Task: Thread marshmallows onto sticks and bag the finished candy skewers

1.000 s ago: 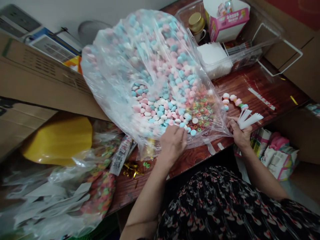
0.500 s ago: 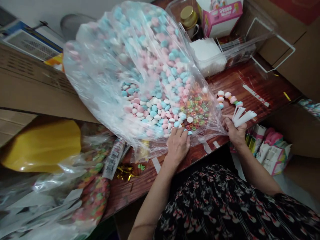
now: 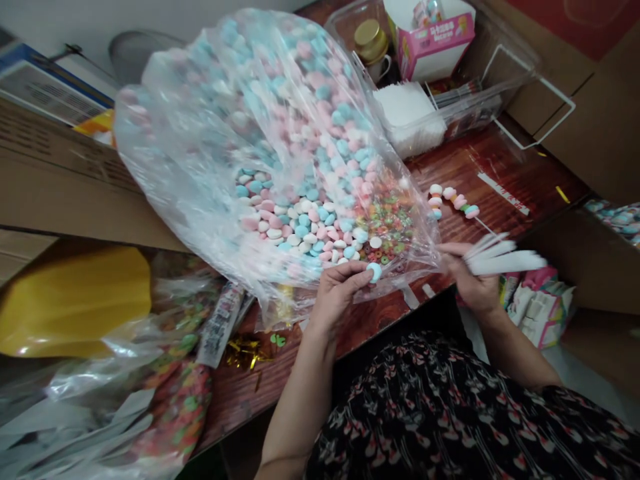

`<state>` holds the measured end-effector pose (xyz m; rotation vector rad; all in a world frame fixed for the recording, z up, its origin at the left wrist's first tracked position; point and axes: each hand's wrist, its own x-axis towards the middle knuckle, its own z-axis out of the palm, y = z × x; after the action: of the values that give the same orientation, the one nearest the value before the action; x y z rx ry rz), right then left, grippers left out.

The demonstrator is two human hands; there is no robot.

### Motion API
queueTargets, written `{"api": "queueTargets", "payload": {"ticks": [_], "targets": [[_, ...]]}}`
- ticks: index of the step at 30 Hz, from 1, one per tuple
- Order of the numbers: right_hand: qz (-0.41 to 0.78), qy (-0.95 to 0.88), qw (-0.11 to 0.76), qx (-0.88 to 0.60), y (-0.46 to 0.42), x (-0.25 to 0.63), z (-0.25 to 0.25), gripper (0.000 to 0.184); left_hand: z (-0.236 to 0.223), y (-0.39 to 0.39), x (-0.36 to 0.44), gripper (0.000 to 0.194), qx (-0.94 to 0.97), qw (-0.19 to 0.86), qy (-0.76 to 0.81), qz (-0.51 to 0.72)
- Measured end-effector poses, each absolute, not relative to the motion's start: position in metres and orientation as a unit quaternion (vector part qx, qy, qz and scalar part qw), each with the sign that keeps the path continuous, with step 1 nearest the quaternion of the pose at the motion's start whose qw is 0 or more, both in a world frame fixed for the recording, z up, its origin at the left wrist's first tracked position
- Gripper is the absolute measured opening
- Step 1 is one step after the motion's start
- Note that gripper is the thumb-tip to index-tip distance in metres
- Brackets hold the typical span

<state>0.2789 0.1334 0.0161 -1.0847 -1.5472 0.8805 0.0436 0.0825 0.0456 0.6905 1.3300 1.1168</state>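
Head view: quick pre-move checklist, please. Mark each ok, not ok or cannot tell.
1. Left hand has a blue candy, pinched between thumb and fingers: ok.
2. Hole in that candy clear: cannot tell, too small.
3. Right hand holds the white strips: ok, though blurred.
4. Strung candies lie outside the bag, on the table: ok.
5. String held by the right hand: cannot tell; it runs toward the strips.
6. Loose candies and rings kept apart: not ok, they meet in the bag.
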Motion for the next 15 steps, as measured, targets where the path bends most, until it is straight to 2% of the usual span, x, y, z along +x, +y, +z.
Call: {"api": "queueTargets", "payload": {"ticks": [2,4,6,8,11,15], "targets": [[0.430,-0.740,0.416,-0.308,0.134,0.268,0.032,0.029,0.045,0.085,0.051,0.028,0.253,0.659,0.535,0.464],[0.475,-0.777,0.366,-0.192,0.139,0.258,0.037,0.038,0.044,0.086,0.056,0.032,0.237,0.695,0.518,0.438],[0.490,-0.777,0.365,-0.151,0.143,0.253,0.033,0.039,0.042,0.085,0.059,0.032,0.243,0.705,0.515,0.422],[0.503,-0.760,0.376,-0.167,0.144,0.251,0.025,0.031,0.038,0.081,0.059,0.029,0.269,0.689,0.522,0.425],[0.561,-0.695,0.362,-0.267,0.138,0.249,0.015,0.020,0.031,0.073,0.059,0.022,0.344,0.567,0.568,0.488],[0.617,-0.635,0.319,-0.339,0.127,0.240,0.011,0.020,0.022,0.068,0.063,0.026,0.431,0.385,0.599,0.555]]}}
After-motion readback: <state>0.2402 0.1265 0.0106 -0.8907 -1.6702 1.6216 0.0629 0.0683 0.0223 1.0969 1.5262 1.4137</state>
